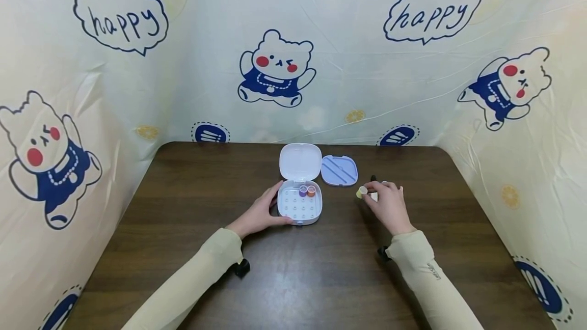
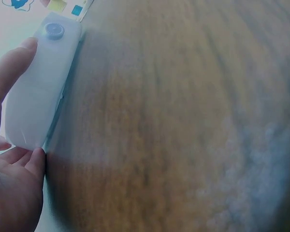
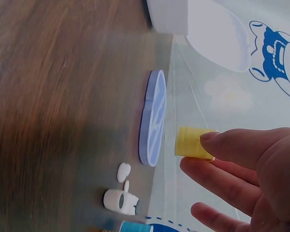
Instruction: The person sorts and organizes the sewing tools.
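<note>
A white sewing box [image 1: 300, 213] stands on the table with its lid [image 1: 300, 161] raised. Inside, a purple thread spool [image 1: 303, 191] and an orange thread spool [image 1: 311, 191] sit on pegs at the back right. My left hand [image 1: 260, 212] grips the box from the left, thumb at the front near its round catch [image 2: 54, 31]. To the right, my right hand [image 1: 389, 207] pinches a yellow thread spool [image 3: 189, 142] between thumb and fingers, held above the table.
A blue divided tray [image 1: 339, 170] lies right of the lid. In the right wrist view, a white cylindrical item [image 3: 115, 200], a small white piece [image 3: 123, 171] and a teal spool [image 3: 135, 226] are on the table. A printed cloth [image 1: 344, 65] hangs behind.
</note>
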{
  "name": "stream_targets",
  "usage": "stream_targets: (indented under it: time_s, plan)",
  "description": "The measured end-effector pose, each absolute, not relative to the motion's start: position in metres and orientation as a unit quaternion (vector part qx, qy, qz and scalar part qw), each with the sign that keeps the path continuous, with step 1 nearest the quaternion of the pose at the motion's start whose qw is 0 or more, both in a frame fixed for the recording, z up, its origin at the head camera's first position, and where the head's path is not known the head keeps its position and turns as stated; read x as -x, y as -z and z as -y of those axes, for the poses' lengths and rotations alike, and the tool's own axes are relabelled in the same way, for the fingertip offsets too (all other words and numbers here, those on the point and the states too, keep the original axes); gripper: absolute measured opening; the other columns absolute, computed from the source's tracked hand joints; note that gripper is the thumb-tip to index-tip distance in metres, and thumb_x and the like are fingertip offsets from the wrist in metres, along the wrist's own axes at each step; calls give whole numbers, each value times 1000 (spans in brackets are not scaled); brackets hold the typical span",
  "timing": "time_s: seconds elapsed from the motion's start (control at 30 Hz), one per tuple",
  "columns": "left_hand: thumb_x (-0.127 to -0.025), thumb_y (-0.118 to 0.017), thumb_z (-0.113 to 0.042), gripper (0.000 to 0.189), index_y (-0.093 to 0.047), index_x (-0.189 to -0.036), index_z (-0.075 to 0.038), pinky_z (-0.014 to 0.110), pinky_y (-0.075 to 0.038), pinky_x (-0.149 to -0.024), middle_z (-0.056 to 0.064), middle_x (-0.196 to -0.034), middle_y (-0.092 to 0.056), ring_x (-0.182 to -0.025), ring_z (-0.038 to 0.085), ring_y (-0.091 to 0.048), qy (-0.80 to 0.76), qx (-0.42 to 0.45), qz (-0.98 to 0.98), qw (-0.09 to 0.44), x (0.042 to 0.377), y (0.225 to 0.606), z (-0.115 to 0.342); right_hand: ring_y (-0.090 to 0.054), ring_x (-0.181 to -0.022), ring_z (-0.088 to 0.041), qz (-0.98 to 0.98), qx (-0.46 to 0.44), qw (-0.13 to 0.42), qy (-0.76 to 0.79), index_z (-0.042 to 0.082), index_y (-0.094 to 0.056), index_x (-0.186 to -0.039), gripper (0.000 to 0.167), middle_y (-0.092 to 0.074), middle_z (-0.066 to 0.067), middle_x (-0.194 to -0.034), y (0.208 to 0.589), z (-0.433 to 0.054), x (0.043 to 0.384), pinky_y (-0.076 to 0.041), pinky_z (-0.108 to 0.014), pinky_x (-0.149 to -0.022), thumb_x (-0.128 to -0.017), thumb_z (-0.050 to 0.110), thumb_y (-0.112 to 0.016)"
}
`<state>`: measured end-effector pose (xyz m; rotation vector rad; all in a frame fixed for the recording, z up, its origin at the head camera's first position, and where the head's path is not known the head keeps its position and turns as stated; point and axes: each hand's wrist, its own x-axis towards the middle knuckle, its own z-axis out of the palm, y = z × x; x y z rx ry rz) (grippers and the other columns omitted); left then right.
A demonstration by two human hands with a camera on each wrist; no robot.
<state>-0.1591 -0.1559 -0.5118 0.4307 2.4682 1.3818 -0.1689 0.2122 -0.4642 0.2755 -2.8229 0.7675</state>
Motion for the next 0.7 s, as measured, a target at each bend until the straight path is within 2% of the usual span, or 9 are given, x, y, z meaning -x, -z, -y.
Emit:
stream_targets:
  time_s: [0.07,0.17,0.3,0.4,0.7]
  plan:
    - [-81,-91,-40,118,-16,-168,-13,45,-33,-123,13,-171,-23,-154,30,-32,-477,-149,-855,139,159,512,156,-59,-117,-45,955,-94,101,-261,6,-76,-111,20,-79,-14,-105,464,-209,169,-19,-84,-109,-93,15,-77]
    - [-82,-91,-40,117,-16,-168,-13,45,-33,-123,13,-170,-23,-154,29,-32,-476,-149,-855,139,159,511,156,-59,-115,-44,955,-96,102,-261,7,-76,-110,20,-79,-13,-104,465,-205,169,-20,-84,-107,-93,16,-78]
    - [-82,-91,-40,117,-17,-168,-12,45,-33,-123,13,-170,-23,-154,30,-32,-479,-151,-854,138,159,511,155,-60,-113,-44,954,-109,104,-258,7,-77,-110,19,-79,-12,-103,467,-199,170,-36,-71,-102,-93,15,-78]
    - [-82,-91,-39,117,-17,-168,-12,45,-33,-123,13,-170,-23,-154,29,-32,-479,-150,-854,138,158,510,155,-60,-112,-44,951,-125,108,-262,5,-77,-109,17,-79,-13,-102,467,-195,171,-42,-63,-95,-93,13,-77]
    - [-82,-91,-38,117,-17,-168,-12,45,-33,-123,14,-170,-23,-153,29,-33,-474,-148,-857,136,158,510,155,-59,-114,-41,949,-140,100,-264,6,-77,-110,19,-79,-11,-102,467,-182,170,-41,-63,-101,-92,13,-80]
